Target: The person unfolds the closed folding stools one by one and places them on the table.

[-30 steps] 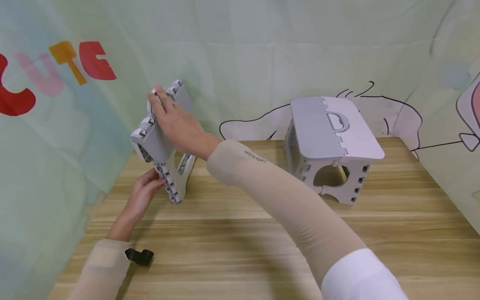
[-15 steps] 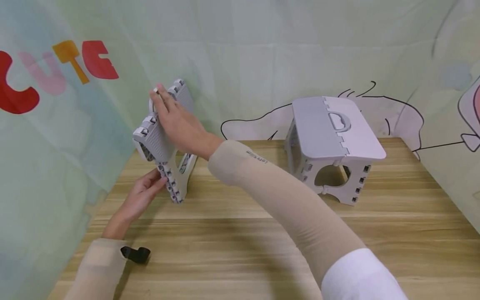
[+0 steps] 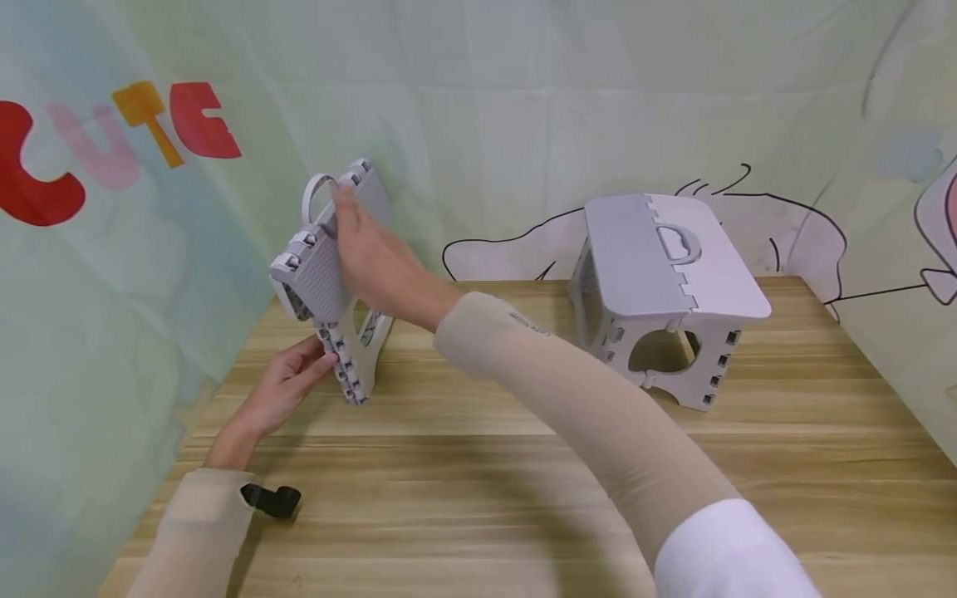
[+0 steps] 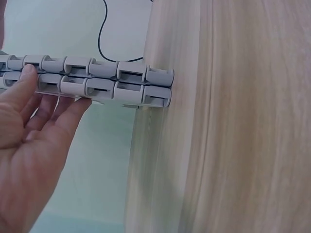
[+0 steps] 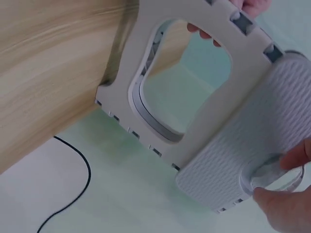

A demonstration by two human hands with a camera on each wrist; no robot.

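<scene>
A light grey folding stool (image 3: 317, 270) stands nearly folded on its legs at the left, its seat halves folded down and its loop handle (image 3: 316, 187) sticking up from the top. My left hand (image 3: 280, 386) pinches the hinged edge of its legs; in the left wrist view the thumb (image 4: 26, 77) presses one side, with the fingers beyond. My right hand (image 3: 377, 262) lies against the right face of the textured seat panel (image 5: 228, 170). In the right wrist view, its thumb and a finger are spread at the handle recess (image 5: 266, 170).
A second folding stool (image 3: 635, 257) stands unfolded at the right back of the wooden table (image 3: 463, 490), its handle lying flat in the seat. Printed fabric walls (image 3: 478, 124) rise behind and at both sides. A black strap (image 3: 272, 501) sits on the left wrist.
My right hand has slid right and down off the top handle, which now shows raised. The left hand keeps its hold on the legs, and the stool has barely shifted.
</scene>
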